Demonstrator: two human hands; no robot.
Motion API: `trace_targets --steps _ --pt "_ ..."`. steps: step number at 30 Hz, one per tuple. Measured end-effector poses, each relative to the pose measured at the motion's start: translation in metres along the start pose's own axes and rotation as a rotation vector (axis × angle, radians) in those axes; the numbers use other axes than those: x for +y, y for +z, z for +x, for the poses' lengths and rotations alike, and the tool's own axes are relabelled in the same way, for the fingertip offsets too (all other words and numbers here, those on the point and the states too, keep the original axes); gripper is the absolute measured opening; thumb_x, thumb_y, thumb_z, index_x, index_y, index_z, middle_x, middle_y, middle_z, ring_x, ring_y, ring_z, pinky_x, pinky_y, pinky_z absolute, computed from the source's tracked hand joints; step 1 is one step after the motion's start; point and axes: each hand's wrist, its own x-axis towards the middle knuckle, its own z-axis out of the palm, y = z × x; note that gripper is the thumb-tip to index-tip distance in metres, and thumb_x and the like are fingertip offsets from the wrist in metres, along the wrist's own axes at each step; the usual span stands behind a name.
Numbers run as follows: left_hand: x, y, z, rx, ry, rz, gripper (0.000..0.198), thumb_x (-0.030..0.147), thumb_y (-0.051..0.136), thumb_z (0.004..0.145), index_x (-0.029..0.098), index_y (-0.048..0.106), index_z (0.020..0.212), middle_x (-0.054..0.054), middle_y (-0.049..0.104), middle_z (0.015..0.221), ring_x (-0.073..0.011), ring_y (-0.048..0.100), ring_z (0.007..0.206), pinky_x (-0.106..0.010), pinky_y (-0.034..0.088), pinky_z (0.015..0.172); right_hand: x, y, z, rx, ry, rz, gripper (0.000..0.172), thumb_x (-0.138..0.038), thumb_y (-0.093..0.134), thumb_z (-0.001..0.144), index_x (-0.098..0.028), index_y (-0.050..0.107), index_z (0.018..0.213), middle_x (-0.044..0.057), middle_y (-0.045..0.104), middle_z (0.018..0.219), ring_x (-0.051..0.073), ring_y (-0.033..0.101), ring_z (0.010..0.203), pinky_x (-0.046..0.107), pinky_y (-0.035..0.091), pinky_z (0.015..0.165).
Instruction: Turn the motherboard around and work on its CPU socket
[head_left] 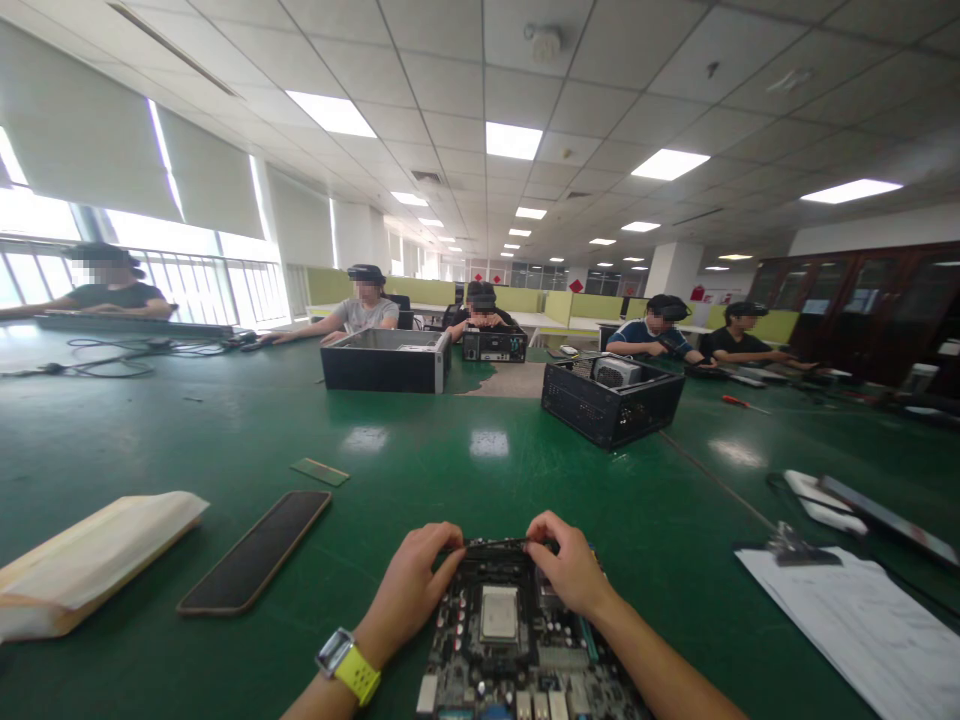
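A motherboard lies on the green table in front of me, with a square silver processor exposed in its socket. Along the board's far edge is a thin dark strip that looks like a RAM stick. Thumb and fingers of my left hand pinch its left end. My right hand pinches its right end, fingers closed. Whether the strip is fully seated in a slot cannot be made out. Beyond my left hand, a thin greenish strip lies flat on the table.
At left are a dark phone-like slab and a paper-covered packet. A clipboard lies at right. Open computer cases stand farther back, along with a screwdriver. Several people sit around the table.
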Motion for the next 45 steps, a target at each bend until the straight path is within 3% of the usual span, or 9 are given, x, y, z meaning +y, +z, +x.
trace_targets --steps 6,13,22,32,45 --pt "0.002 -0.001 -0.001 -0.014 0.036 -0.005 0.004 0.023 0.053 0.084 0.022 0.056 0.083 -0.003 0.061 0.089 -0.0209 0.055 0.086 -0.034 0.045 0.080 -0.002 -0.003 -0.001 0.013 -0.011 0.025 0.018 -0.034 0.052 0.080 -0.018 0.059 0.075 0.000 0.062 0.074 0.016 0.057 0.075 0.026 0.042 0.072" --pt "0.003 0.000 -0.001 -0.002 0.039 0.015 0.005 0.024 0.059 0.081 0.021 0.055 0.079 -0.002 0.059 0.084 -0.0199 0.054 0.083 -0.032 0.045 0.077 -0.001 -0.003 -0.002 0.018 -0.025 -0.002 0.009 -0.026 0.055 0.075 -0.018 0.059 0.076 -0.001 0.062 0.074 0.016 0.057 0.075 0.026 0.042 0.072" --pt "0.000 0.001 -0.001 0.028 0.034 -0.001 0.010 0.017 0.056 0.079 0.022 0.057 0.088 -0.003 0.061 0.089 -0.0205 0.056 0.087 -0.033 0.046 0.079 0.006 0.000 0.001 0.052 -0.022 -0.017 0.022 -0.023 0.053 0.073 -0.019 0.062 0.093 0.001 0.062 0.080 0.017 0.057 0.079 0.028 0.043 0.077" --pt "-0.004 0.002 -0.001 0.026 0.015 -0.019 0.013 0.015 0.052 0.080 0.022 0.057 0.090 -0.003 0.061 0.090 -0.0204 0.056 0.088 -0.035 0.046 0.081 0.007 0.000 0.001 0.057 -0.016 -0.044 0.015 -0.019 0.052 0.071 -0.019 0.066 0.077 0.002 0.065 0.078 0.018 0.058 0.079 0.027 0.042 0.076" --pt "-0.002 0.001 0.000 0.034 0.014 0.001 0.011 0.015 0.053 0.078 0.021 0.058 0.085 -0.003 0.061 0.087 -0.0196 0.057 0.085 -0.033 0.046 0.079 0.004 0.000 0.000 0.071 -0.017 -0.076 0.015 -0.017 0.051 0.070 -0.019 0.065 0.073 0.002 0.065 0.076 0.017 0.057 0.078 0.026 0.041 0.074"
